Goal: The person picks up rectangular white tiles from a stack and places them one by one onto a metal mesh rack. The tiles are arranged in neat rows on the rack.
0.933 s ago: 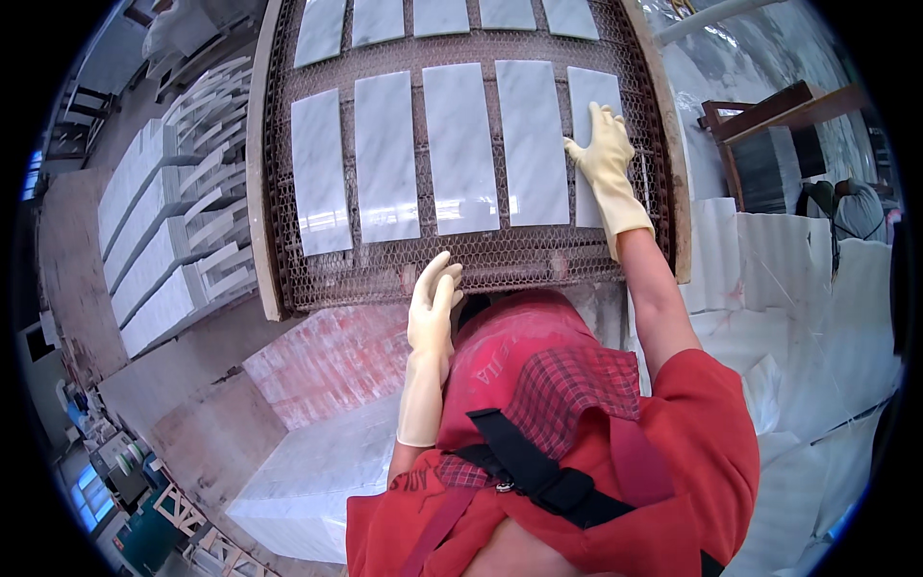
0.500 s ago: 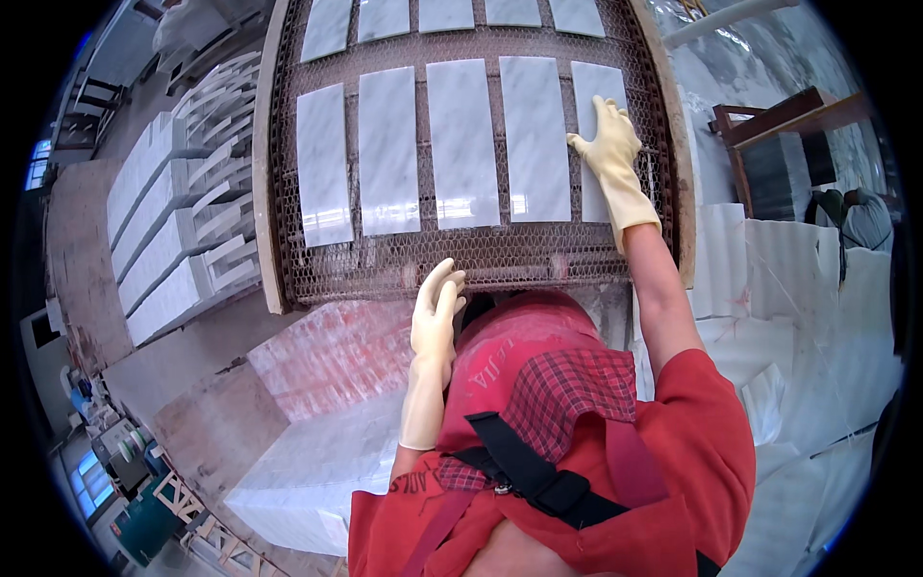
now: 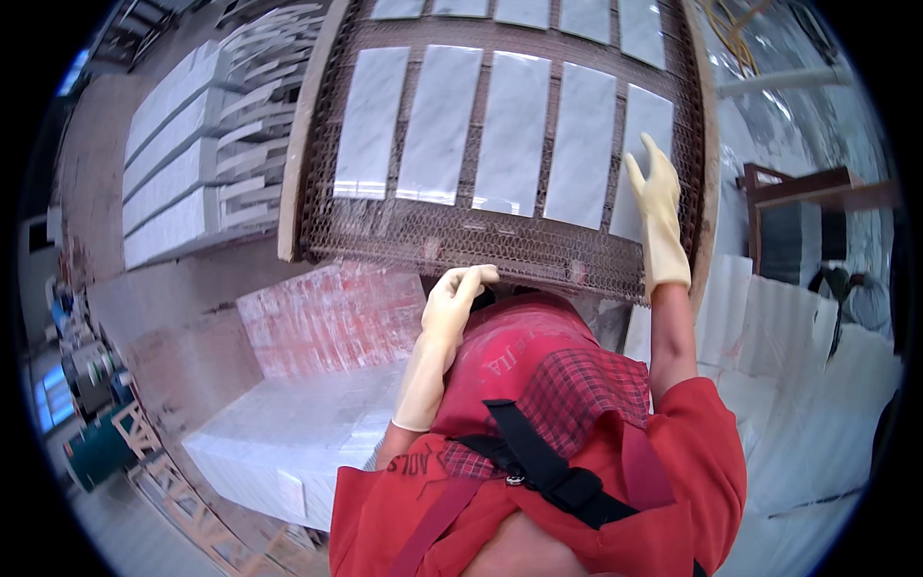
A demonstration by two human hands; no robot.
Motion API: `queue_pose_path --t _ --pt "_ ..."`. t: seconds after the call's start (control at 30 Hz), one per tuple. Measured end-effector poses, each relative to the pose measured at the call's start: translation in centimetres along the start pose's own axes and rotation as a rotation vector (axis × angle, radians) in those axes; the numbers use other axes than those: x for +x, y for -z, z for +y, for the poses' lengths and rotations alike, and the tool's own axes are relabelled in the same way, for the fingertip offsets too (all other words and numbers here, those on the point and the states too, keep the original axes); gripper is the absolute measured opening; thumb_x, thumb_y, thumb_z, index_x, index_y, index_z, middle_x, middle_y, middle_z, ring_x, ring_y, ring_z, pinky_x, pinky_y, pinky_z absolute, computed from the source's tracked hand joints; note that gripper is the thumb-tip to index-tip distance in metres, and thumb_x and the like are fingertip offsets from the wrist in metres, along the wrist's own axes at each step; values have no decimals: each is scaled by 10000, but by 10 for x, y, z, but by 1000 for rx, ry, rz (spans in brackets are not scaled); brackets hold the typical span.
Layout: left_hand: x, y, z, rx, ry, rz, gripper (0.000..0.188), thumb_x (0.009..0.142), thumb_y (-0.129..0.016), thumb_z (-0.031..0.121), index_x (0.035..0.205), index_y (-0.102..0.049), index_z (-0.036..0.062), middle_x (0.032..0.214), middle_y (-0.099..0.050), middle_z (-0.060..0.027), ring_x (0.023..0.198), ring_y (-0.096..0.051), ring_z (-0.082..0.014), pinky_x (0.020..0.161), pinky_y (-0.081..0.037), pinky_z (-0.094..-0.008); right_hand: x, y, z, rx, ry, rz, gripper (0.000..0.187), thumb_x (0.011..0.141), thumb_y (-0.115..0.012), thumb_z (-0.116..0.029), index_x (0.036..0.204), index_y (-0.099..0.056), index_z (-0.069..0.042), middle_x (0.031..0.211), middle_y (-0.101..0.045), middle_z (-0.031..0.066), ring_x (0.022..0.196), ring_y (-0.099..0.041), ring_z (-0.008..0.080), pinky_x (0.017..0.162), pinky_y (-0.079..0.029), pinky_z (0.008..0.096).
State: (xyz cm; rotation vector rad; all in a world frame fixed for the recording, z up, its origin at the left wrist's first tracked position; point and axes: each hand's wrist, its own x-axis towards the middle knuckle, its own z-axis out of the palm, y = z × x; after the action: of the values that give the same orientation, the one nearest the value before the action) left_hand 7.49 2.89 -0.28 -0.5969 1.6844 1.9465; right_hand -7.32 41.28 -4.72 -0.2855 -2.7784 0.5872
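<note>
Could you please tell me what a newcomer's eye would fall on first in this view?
Probably the near row of five glossy white tiles on the brown mesh belt at the top centre. Next would come the pale gloves: the right hand over the rightmost tile, the left hand by the belt's near edge. The red apron below the belt and the stacked white slabs at the left also stand out.

White tiles (image 3: 581, 144) veined grey, brown mesh belt (image 3: 524, 240), cream gloves (image 3: 661, 207), red shirt (image 3: 694, 447), dark red plaid cloth (image 3: 596, 389), black strap (image 3: 527, 442)
</note>
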Motion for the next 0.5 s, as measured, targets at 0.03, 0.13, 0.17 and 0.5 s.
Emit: queue_pose_path --t 0.03,0.13,0.17,0.5 --pt "-3 3 1 12 16 -49 313 1101 -559 280 1181 -718 23 1211 -749 -127 1218 -650 -197 1079 -479 -361 -12 4 -13 89 9 4 518 975 -735 -293 1427 -614 -69 1393 -656 183 1334 -588 346 1142 -449 434" --pt "-23 5 15 195 31 -142 460 1086 -543 425 1171 -770 34 901 -750 -29 993 -652 -119 993 -466 -297 -51 10 -64 341 65 -53 443 1004 -698 -225 1409 -637 -56 1399 -662 173 1340 -595 311 1152 -441 419" --pt "-29 5 12 221 -26 -139 462 1084 -541 425 1184 -770 37 877 -738 -26 973 -644 -116 981 -465 -291 -64 12 -82 424 75 -91 420 1015 -682 -203 1406 -644 -54 1411 -658 167 1349 -590 294 1160 -432 406" --pt "-87 -4 -53 52 -33 104 483 1113 -486 342 979 -777 -19 1108 -770 -125 1201 -656 -218 1061 -471 -342 -144 -13 -213 837 588 -811 376 976 -672 -57 1353 -677 -47 1330 -704 143 1265 -638 302 1092 -483 393"
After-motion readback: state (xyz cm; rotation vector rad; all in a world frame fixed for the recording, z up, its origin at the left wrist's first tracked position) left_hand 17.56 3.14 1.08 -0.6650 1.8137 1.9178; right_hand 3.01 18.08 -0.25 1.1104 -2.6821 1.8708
